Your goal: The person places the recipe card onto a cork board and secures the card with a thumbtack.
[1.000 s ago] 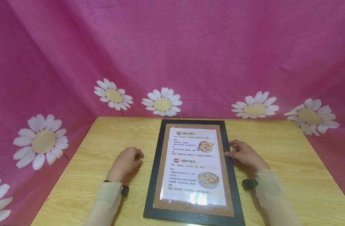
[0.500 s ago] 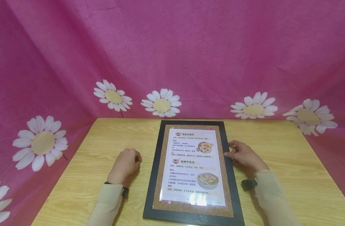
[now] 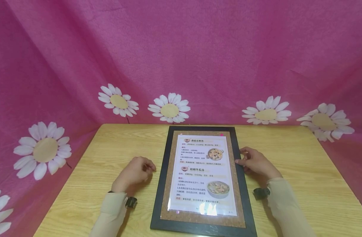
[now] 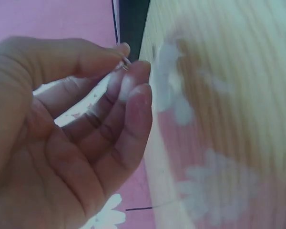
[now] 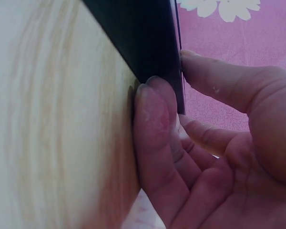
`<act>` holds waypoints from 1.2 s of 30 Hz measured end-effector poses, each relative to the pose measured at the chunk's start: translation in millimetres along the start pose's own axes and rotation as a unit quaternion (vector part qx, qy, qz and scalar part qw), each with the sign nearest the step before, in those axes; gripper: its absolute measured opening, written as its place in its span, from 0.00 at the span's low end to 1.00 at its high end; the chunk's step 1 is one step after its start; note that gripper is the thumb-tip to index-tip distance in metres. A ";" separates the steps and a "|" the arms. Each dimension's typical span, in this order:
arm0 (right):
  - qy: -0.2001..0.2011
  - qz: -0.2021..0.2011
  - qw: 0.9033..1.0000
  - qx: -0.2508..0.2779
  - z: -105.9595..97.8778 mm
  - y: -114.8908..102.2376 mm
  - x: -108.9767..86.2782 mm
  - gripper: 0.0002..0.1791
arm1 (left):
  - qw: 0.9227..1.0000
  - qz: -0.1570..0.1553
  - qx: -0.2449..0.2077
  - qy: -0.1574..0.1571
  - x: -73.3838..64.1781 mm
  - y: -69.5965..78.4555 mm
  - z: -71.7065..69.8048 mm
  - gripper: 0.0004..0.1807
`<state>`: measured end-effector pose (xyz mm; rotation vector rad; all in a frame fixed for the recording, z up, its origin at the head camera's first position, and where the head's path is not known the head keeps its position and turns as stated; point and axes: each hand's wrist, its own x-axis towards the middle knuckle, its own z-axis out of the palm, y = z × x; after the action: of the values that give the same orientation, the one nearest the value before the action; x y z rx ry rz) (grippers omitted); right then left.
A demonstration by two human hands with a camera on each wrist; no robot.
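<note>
A cork board in a black frame (image 3: 198,226) lies flat on the wooden table, bearing a glossy recipe sheet (image 3: 195,184) with two soup pictures. My right hand (image 3: 259,163) grips the frame's right side. In the right wrist view its thumb (image 5: 219,81) lies on the frame's face and the fingers (image 5: 152,129) are at the edge near the table. Left of the board, apart from it, is my left hand (image 3: 136,172). Its fingers are curled, with thumb (image 4: 81,59) and fingertips together; whether they pinch something tiny cannot be told.
Small coloured pins sit at corners of the sheet, such as a pink pin (image 3: 222,134) at top right. A pink cloth (image 3: 198,59) with daisies hangs behind and beside the wooden table (image 3: 296,151). Light glares on the sheet's lower part.
My left hand's fingers drew inward half a second ago and now reach out further right, toward the frame. The right hand and the board have stayed in place.
</note>
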<state>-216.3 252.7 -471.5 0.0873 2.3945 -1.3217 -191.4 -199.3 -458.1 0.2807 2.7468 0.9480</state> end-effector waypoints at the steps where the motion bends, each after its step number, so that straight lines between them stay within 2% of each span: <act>1: 0.000 0.000 1.000 -0.001 -0.1 0.2 0.0 0.33 | 1.000 0.012 -0.003 -0.004 0.2 0.2 0.1 0.11; 6: 0.001 -0.006 1.000 -0.002 -0.5 1.4 0.8 0.34 | 0.998 0.064 -0.022 -0.009 1.6 2.6 -0.9 0.09; 10: 0.003 -0.008 1.000 -0.008 -0.2 1.5 1.4 0.35 | 0.994 0.090 -0.067 -0.014 2.2 4.6 -2.7 0.08; 15: 0.006 0.001 1.000 -0.008 -0.4 1.6 2.0 0.35 | 0.979 0.134 -0.150 -0.036 3.8 12.8 -1.5 0.07; 17: 0.004 0.004 1.000 -0.002 -0.6 1.4 1.7 0.35 | 0.973 0.142 -0.176 -0.046 4.1 19.0 1.2 0.06; 21: 0.002 0.006 1.000 0.003 -0.8 1.5 1.4 0.35 | 0.972 0.126 -0.192 -0.051 4.7 36.1 10.6 0.05; 26: 0.002 0.008 1.000 0.007 -1.3 2.5 1.2 0.37 | 0.971 0.108 -0.205 -0.056 5.8 65.7 26.4 0.08; 29: 0.002 0.013 1.000 0.015 -1.1 2.7 1.4 0.38 | 0.971 0.122 -0.200 -0.055 5.3 85.0 35.7 0.08; 33: 0.001 0.011 1.000 0.022 -0.2 2.2 1.7 0.37 | 0.971 0.160 -0.169 -0.053 4.8 108.7 49.1 0.08; 36: 0.001 0.005 1.000 0.019 1.3 1.3 1.9 0.36 | 0.966 0.196 -0.156 -0.070 4.3 124.5 61.3 0.08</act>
<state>-217.3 252.0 -473.9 0.1122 2.3676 -1.3635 -165.7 -66.2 -427.9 0.8174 2.4092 1.3773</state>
